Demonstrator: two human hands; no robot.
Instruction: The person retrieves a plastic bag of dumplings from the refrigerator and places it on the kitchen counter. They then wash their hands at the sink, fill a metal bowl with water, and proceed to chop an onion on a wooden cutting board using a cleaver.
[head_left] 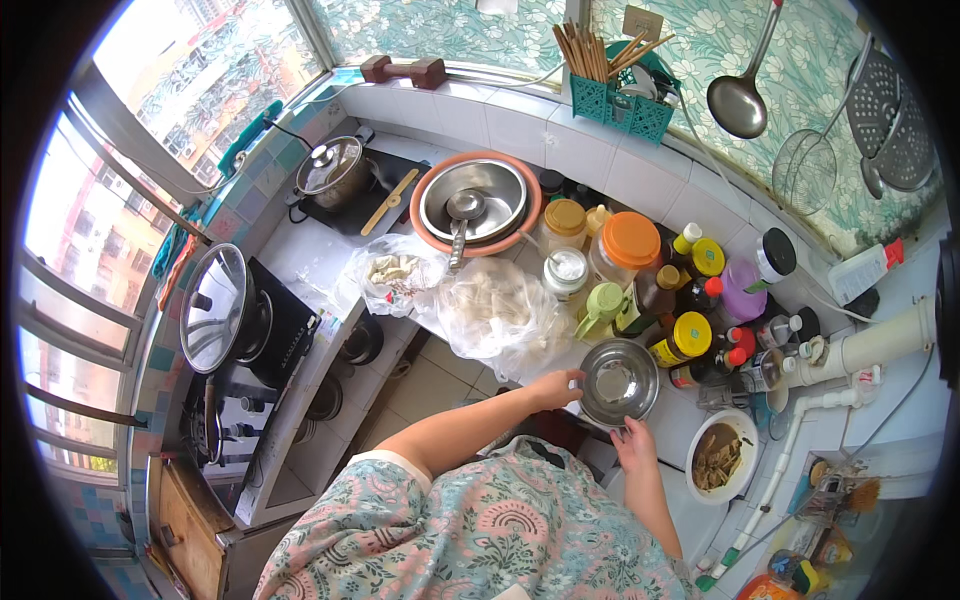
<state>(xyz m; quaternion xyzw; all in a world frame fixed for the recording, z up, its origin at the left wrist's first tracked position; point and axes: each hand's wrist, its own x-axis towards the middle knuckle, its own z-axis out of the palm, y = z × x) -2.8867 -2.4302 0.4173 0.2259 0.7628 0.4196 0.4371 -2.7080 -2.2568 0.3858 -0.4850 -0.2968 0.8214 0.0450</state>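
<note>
left hand point(557, 390) curled, holding bowl's point(620, 376) left rim | right hand point(634, 442) loosely curled, holding near rim | bag point(500, 312) left of bowl | basin point(722, 416) right of bowl

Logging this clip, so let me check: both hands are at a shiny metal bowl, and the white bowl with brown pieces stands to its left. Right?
The side is wrong: in the head view, the white bowl with brown pieces stands to the metal bowl's right. The left hand and right hand are indeed at the metal bowl.
</note>
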